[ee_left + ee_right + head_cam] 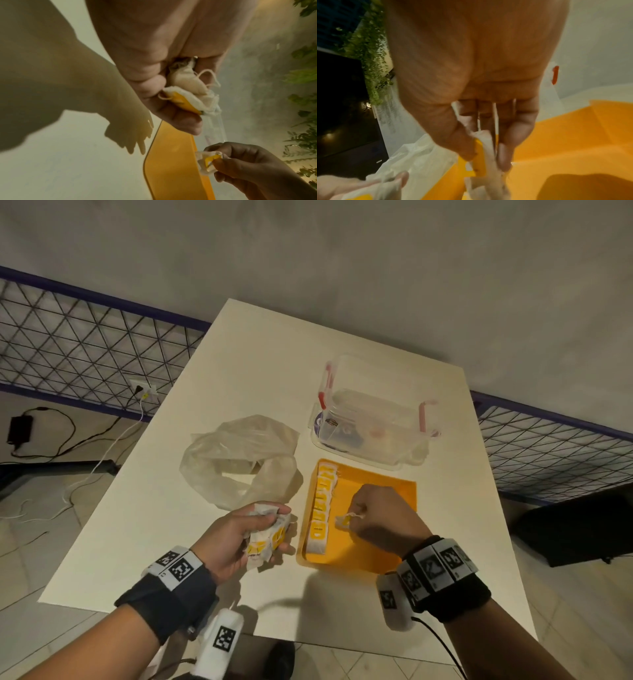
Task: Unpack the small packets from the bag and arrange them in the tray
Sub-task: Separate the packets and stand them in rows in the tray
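Item 1, nearest: left hand (239, 537), held over the white table (137, 542) just left of the tray, fingers curled round a bundle of small packets (269, 539) (white sachets with yellow print, strings trailing in the left wrist view). Serves as the supply; judged best kept low and steady so single packets can be drawn off without spilling the rest.

Item 2: right hand (383, 518), over the tray interior, fingertips pinching one small packet (343, 521) by its upper edge. Packet hangs above the tray floor, just right of the laid row, not yet set down.

Item 3: orange tray (400, 491), shallow. A row of packets (322, 505) already lies along its left wall, overlapped, printed face up. The rest of the floor is bare.

Step in hand: placing the pinched packet. Judged best practice: lower it flat, print up, edge parallel to the existing row to start a second column; let go only once it rests, so the string does not drag it askew.

Item 4: plastic bag (239, 457), crumpled and slack on the table, beyond the left hand; contents not discernible.

Item 5, farthest: clear lidded container (373, 419) with red clips, behind the tray.
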Demonstrator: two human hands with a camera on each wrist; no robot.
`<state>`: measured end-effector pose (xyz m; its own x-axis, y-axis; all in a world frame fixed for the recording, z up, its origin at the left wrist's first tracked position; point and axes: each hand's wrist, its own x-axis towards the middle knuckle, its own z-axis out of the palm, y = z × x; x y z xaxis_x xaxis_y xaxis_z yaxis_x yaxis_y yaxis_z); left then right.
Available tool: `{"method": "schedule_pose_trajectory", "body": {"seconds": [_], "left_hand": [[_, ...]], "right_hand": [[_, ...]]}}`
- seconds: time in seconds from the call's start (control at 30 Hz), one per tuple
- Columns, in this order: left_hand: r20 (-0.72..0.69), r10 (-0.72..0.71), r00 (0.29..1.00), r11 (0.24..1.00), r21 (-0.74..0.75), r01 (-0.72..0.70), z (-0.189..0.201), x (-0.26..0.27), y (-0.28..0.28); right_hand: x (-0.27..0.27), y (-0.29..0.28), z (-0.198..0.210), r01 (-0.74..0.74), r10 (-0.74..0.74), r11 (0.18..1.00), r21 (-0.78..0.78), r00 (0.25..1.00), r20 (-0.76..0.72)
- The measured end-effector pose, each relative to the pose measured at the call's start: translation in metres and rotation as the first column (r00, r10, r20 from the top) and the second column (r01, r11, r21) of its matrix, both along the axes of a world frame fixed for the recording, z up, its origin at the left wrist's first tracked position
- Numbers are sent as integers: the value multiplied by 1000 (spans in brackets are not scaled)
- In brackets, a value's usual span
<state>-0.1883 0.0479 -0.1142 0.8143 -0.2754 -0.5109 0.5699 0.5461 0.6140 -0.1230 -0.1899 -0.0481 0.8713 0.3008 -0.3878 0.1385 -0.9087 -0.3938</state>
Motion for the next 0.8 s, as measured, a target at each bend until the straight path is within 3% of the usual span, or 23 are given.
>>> {"method": "schedule_pose_trajectory", "body": {"seconds": [0.1,0.27,0.57,0.67,0.8], "left_hand": [[-18,3,1000,998,-60,-4,-9,-5,1],[-5,-11,1000,993,-119,10,-22,-11,1],[-10,-52,999,987,-153,50,-35,-16,-5],[-9,-56,998,984,-168,54,-38,-15,-5],[4,-63,998,981,-185,63,-39,-15,-3]], "right_hand": [[-8,5,-9,-37,44,996,75,995,-89],[-16,8,-28,-64,84,984,165,990,-117],[-11,23,-36,188,-81,960,209,896,-436],[-9,24,-35,235,-122,950,204,886,-448],[-8,25,-38,178,-111,975,134,909,-401]]}}
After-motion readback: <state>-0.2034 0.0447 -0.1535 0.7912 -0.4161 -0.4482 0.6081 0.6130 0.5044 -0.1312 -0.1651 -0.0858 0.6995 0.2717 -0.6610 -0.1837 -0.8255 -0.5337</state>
